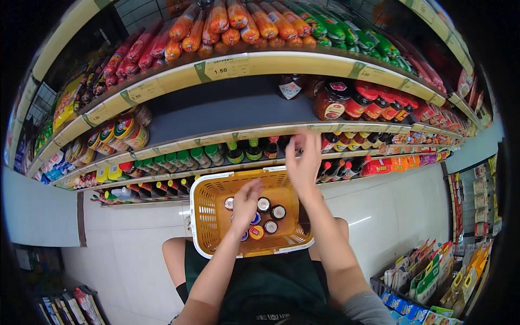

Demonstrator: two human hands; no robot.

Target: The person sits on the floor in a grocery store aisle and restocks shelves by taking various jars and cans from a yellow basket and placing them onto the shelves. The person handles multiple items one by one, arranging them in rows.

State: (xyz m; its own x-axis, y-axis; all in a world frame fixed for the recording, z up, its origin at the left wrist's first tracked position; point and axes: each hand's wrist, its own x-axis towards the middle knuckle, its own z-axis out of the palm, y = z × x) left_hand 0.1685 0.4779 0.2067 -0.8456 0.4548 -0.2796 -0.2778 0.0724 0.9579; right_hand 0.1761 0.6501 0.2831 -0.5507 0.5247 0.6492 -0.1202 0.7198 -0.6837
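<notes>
A yellow-orange plastic basket (233,243) with a white rim sits at my knees. Several lidded jars (278,212) stand inside, most with dark rims and pale tops, one with a yellow-and-red lid (256,232). My left hand (245,203) hovers over them, fingers loosely bent, hiding part of the group; I see nothing in it. My right hand (304,156) is raised above the basket's far right side, before the shelf edge. Its blurred fingers are bent and apart, with nothing visible between them. Behind it, on the shelf, stand a large dark-lidded jar (331,99) and a smaller labelled jar (290,86).
Wrapped sausages (237,20) fill the shelf above. Red-lidded jars (367,97) stand at right, other jars (131,129) at left. Sauce bottles (254,149) and green-capped shakers (199,156) line the lower shelves. A crate of bagged goods (424,268) stands on the floor at right.
</notes>
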